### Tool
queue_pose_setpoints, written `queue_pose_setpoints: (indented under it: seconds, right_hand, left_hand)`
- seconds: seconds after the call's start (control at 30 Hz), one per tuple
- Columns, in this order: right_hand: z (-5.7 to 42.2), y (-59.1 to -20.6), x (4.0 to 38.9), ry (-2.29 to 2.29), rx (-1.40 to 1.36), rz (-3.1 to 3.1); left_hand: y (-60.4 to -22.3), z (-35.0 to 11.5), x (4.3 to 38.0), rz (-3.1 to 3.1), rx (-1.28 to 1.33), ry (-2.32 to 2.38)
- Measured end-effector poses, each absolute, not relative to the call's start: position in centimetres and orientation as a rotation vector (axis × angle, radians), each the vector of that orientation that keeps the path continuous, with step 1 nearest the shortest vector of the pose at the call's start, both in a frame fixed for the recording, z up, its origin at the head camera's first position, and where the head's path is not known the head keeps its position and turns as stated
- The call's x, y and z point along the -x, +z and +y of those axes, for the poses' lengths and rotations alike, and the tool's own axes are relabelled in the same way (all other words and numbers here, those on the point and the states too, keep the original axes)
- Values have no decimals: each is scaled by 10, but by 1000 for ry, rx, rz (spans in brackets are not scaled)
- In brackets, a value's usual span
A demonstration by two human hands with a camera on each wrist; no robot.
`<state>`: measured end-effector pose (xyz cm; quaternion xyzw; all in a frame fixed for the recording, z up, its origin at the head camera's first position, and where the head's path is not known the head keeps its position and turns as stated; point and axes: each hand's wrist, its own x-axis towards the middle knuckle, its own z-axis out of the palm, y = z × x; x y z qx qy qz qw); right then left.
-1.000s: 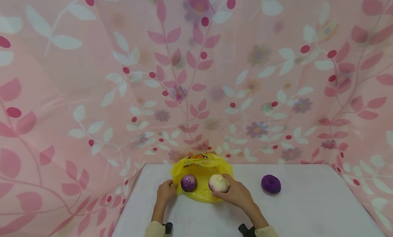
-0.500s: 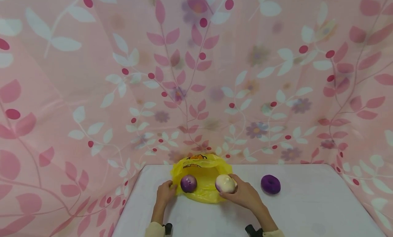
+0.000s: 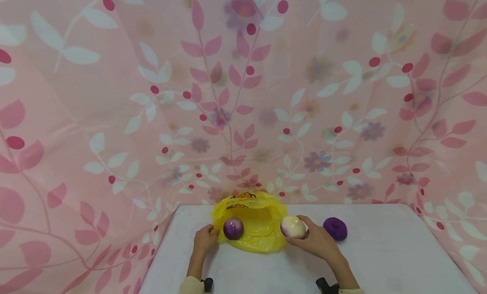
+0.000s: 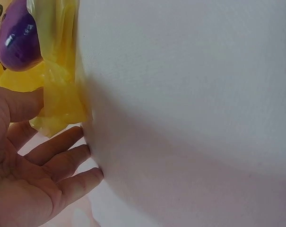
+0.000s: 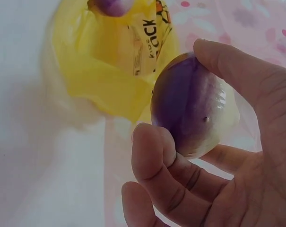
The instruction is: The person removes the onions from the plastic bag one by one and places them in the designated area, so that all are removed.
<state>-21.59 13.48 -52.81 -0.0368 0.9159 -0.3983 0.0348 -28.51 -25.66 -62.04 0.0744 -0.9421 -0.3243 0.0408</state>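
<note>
In the head view my right hand point(image 3: 319, 242) grips a glossy, turnip-like round vegetable point(image 3: 292, 227), cream-white on one side and purple on the other. The right wrist view shows thumb and fingers curled round its purple side point(image 5: 180, 104). A yellow plastic bag point(image 3: 262, 241) lies with its mouth facing me, left of that hand. Just inside the bag's mouth rests a second purple round vegetable point(image 3: 233, 229). My left hand point(image 3: 205, 240) pinches the bag's left edge between thumb and index finger, its other fingers spread against the white cloth in the left wrist view.
A dark purple round thing with a dimpled middle point(image 3: 335, 229) sits on the white table point(image 3: 395, 251), just beyond my right hand. A pink floral curtain point(image 3: 243, 95) hangs behind the table and along both sides.
My right hand has carried the pale vegetable rightward, from in front of the bag's mouth to its right edge and nearer the dark purple thing. My left hand keeps its place on the bag.
</note>
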Motion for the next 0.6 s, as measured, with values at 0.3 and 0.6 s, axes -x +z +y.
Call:
queue_pose_setpoints:
  seconds: [0.3,0.6]
  right_hand:
    - [156,-527,212,-1255,57,2792]
    - [178,-527,209,-1286,-8,2752]
  left_hand:
    - [-621,-257,281,-2820,-103,-931]
    - [-619,-256,281,-2844,-149,-959]
